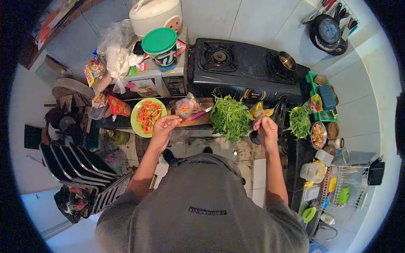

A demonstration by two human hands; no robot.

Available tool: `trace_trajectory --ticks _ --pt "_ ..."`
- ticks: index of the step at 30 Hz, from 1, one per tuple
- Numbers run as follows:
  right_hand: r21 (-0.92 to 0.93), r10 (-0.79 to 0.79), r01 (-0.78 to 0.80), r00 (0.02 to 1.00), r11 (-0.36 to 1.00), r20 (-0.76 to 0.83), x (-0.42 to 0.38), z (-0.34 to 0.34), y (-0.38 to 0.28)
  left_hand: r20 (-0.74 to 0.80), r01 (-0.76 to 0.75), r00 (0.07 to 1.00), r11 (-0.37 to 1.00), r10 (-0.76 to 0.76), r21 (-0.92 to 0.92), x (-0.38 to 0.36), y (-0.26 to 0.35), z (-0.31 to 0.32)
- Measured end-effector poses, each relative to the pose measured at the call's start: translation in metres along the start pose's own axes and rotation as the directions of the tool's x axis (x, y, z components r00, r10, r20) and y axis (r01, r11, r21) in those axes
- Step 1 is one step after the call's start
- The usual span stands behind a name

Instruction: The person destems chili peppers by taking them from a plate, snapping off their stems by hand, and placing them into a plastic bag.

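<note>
My left hand [167,127] is raised beside a lime-green plate [134,122] heaped with orange-red chilies [149,117]. Its thumb and fingers are pinched together; a small orange spot shows at the fingertips, too small to name. My right hand [267,130] hovers right of a big pile of leafy greens [230,117], fingers curled in, and what they hold, if anything, is hidden. Between the hands, a clear plastic bag [186,106] with orange pieces and a knife with a pink-purple handle [200,114] rest on a wooden cutting board [202,121].
Behind the board stands a black two-burner stove [249,65] with a small pot [287,61]. To the right are more greens [299,122], a bowl of brown chunks [318,135] and a dish rack [348,185]. Stacked chairs [76,164] stand at left.
</note>
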State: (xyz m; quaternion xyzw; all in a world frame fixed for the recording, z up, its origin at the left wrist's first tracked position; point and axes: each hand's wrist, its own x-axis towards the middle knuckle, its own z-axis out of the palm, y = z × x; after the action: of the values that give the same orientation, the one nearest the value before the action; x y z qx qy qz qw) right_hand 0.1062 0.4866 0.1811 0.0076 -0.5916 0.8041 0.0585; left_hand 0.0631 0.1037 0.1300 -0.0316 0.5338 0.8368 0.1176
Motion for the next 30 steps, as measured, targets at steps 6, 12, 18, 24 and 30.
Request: trace_trajectory --ticks 6,12,18,24,30 --pt "0.063 0.027 -0.026 1.000 0.998 -0.016 0.001 0.021 0.013 -0.029 -0.021 0.999 0.998 0.019 -0.056 0.004 0.002 0.006" --pt "0.023 0.032 -0.030 0.996 0.999 -0.080 -0.002 0.017 0.019 -0.023 0.010 1.000 0.993 -0.008 0.120 0.007 0.001 -0.003" --pt "-0.409 -0.157 -0.091 0.832 0.908 -0.533 -0.001 -0.053 0.039 -0.058 -0.022 0.996 0.834 0.064 0.551 0.045 -0.065 -0.045" --pt "-0.677 -0.395 -0.233 0.664 0.698 -0.635 0.001 -0.115 0.071 -0.159 -0.055 0.974 0.853 0.159 0.519 0.097 -0.121 -0.066" --pt "-0.781 -0.529 -0.415 0.578 0.466 -0.622 -0.004 -0.161 0.119 -0.168 -0.107 0.933 0.690 0.319 0.716 0.118 -0.139 -0.068"
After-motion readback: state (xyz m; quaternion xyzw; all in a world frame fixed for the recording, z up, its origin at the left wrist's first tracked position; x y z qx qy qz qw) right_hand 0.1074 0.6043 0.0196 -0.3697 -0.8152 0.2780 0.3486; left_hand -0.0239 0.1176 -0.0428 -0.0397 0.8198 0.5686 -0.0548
